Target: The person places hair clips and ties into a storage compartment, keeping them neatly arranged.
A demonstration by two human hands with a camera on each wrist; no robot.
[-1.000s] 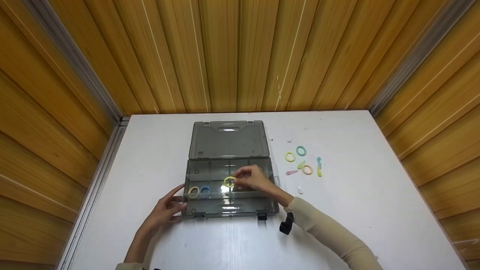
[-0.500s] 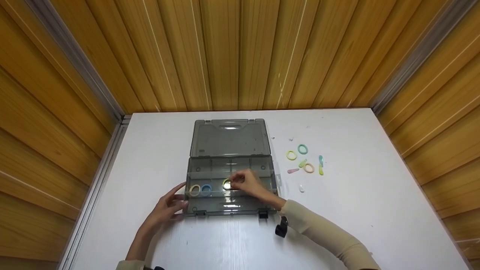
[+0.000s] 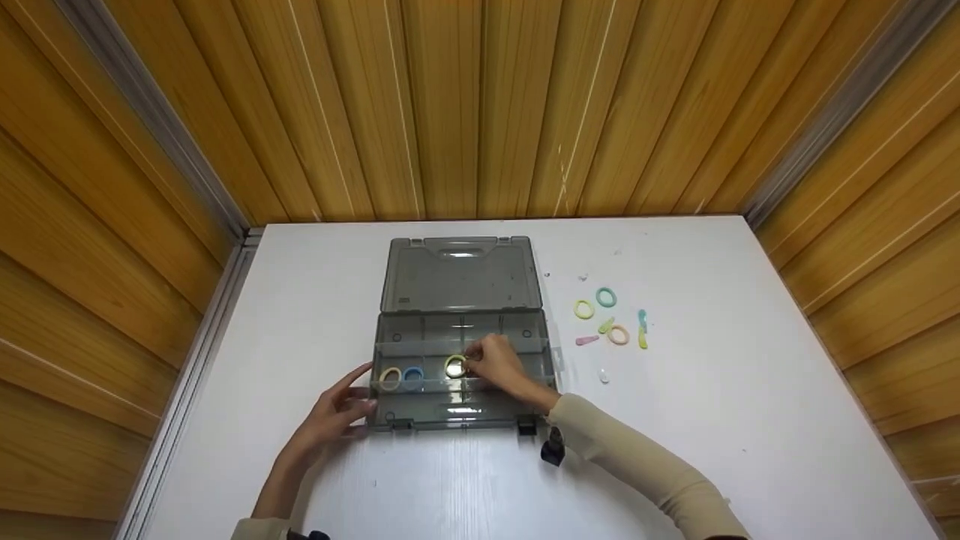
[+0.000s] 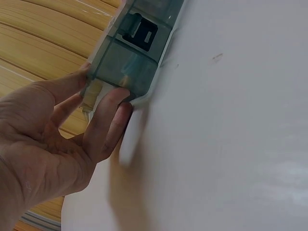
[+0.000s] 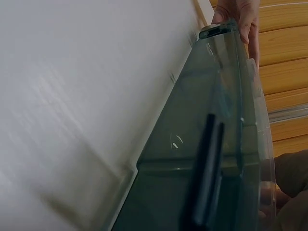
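We saw the case [image 3: 431, 410] on the table [image 3: 697, 285], its lid [image 3: 461, 277] on the far side. Two rings [image 3: 405, 377] lay at the left of its middle row; right of them, the right hand [image 3: 499, 364] held a third ring [image 3: 447, 366]. The left hand [image 3: 330, 416] touched the case's left side. To the case's right lay loose rings [image 3: 598, 297] and clips [image 3: 587, 340].
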